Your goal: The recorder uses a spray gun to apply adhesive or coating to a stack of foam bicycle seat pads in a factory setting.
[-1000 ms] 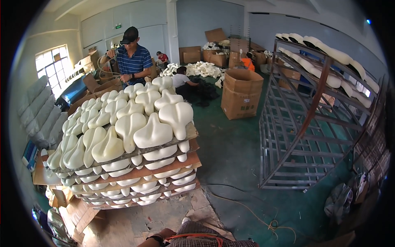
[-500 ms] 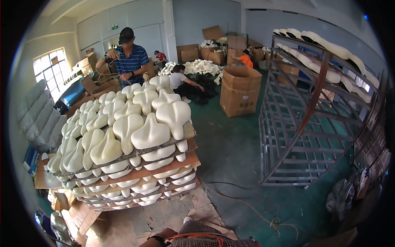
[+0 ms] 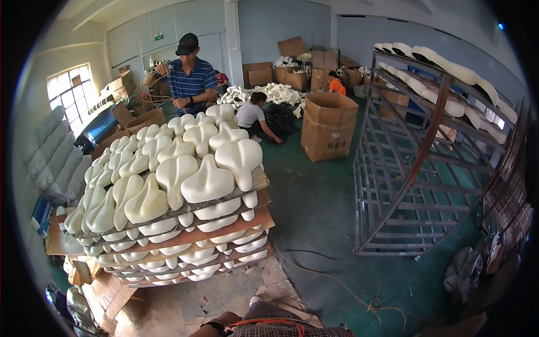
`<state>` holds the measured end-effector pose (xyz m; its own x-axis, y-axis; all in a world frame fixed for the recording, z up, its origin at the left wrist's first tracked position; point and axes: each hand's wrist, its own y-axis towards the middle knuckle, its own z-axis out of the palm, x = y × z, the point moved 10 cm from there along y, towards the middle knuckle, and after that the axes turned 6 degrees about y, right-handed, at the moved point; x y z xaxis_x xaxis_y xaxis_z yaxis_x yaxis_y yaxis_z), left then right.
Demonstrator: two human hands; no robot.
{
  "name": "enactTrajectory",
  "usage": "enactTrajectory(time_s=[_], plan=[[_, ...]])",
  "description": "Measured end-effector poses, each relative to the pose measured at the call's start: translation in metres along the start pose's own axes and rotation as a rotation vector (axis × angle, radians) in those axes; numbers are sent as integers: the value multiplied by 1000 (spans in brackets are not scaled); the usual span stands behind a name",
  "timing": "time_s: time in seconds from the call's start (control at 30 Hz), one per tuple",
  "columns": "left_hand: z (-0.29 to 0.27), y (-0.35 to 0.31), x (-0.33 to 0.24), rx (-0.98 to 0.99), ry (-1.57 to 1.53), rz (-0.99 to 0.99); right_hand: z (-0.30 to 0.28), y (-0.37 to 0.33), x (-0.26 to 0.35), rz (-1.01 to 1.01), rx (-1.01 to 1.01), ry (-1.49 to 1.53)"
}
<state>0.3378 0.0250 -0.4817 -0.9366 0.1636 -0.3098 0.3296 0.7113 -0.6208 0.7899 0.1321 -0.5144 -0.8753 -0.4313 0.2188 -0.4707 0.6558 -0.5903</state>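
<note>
At the lower edge, my left hand [image 3: 229, 318] is close to my body, with a dark band [image 3: 214, 324] around the wrist. Its fingers cannot be made out, nor whether they hold anything. Beside it, an orange strap [image 3: 275, 320] runs across my checked garment [image 3: 264, 310]. My right hand is out of the picture. Ahead on the left stands a tall stack of boards [image 3: 247, 222], with cream-white bicycle saddle-shaped foam pads [image 3: 208, 181] between its layers and over its top. My left hand is apart from the stack.
A slatted metal rack [image 3: 418, 174] on the right carries more pads [image 3: 449, 63]. A tall cardboard box [image 3: 327, 132] stands beyond. A hose [image 3: 342, 283] lies on the green floor. A person in a striped shirt [image 3: 191, 84] stands behind the stack; others work low near a pad heap [image 3: 281, 92].
The person in the striped shirt has shifted right, with head and arms moved. The crouching person in grey leans further right. My left hand stays nearly where it was.
</note>
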Motion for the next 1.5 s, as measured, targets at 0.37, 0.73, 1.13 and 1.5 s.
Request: enactTrajectory(time_s=[0.37,0.73,1.13,1.5], plan=[[-2,-4,0,-38,-30,-1,-4,2,1,-10,-2,-25],[6,-3,8,-13,-14,-26,-13,4,3,-28,2,-49],[4,-6,9,-40,-65,-47,-23,8,3,-47,1,-72],[-2,-7,3,6,-47,-20,-22,8,4,-51,-1,-66]])
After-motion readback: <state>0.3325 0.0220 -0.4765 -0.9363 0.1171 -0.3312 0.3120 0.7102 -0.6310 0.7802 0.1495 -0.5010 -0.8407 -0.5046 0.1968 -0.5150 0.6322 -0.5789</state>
